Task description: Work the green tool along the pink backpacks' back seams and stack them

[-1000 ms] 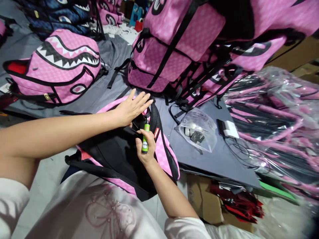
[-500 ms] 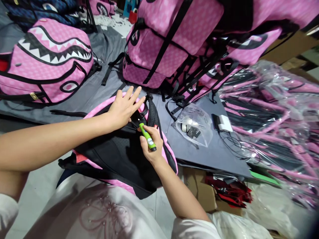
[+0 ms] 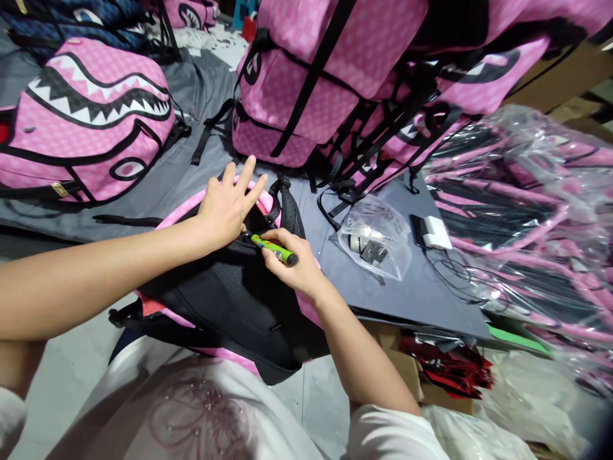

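A black backpack with pink trim lies in front of me, its padded back panel facing up. My left hand rests near its top edge with several fingers spread; the thumb is partly hidden. My right hand is closed around a green pen-shaped tool with a black end and a slim metal-looking tip. The tip points left, close to the left thumb, at the bag's black fabric. Whether it touches a thread or the cloth cannot be made out.
A pink shark-mouth backpack lies at the left, and stacked pink backpacks stand ahead. A clear plastic bag with small items and a white adapter with cables lie on the grey tabletop. Plastic-wrapped bags fill the right.
My right hand has turned the green tool flatter, its tip moving left toward my left thumb. My left hand has shifted slightly left. The view has moved a little.
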A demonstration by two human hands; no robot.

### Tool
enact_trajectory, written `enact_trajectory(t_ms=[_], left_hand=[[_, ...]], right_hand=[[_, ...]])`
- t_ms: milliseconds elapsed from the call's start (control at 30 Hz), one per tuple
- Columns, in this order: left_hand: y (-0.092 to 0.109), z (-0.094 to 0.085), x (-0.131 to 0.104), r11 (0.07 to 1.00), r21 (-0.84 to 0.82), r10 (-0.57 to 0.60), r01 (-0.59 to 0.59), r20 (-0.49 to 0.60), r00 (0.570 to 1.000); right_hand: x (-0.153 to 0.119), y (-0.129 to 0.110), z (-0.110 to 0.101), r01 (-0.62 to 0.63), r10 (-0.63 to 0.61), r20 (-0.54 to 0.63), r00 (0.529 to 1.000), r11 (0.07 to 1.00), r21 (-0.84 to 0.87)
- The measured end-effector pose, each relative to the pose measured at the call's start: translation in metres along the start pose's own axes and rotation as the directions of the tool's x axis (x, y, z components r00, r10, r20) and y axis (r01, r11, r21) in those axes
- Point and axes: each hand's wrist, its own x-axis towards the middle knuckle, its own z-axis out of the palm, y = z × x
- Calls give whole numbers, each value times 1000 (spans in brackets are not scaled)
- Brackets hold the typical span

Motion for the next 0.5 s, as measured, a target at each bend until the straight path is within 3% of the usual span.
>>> enact_trajectory(t_ms=[167, 333, 500], left_hand=[[0, -1, 4, 1000, 3, 23, -23, 43, 999], [-1, 4, 5, 1000, -25, 19, -18, 17, 1000], [0, 6, 6, 1000, -15, 12, -11, 20, 1000]], right_hand=[[13, 4, -13, -33, 27, 199, 980, 999, 23], [17, 0, -7, 50, -37, 185, 982, 996, -67], [23, -5, -13, 54, -2, 308, 951, 986, -159]])
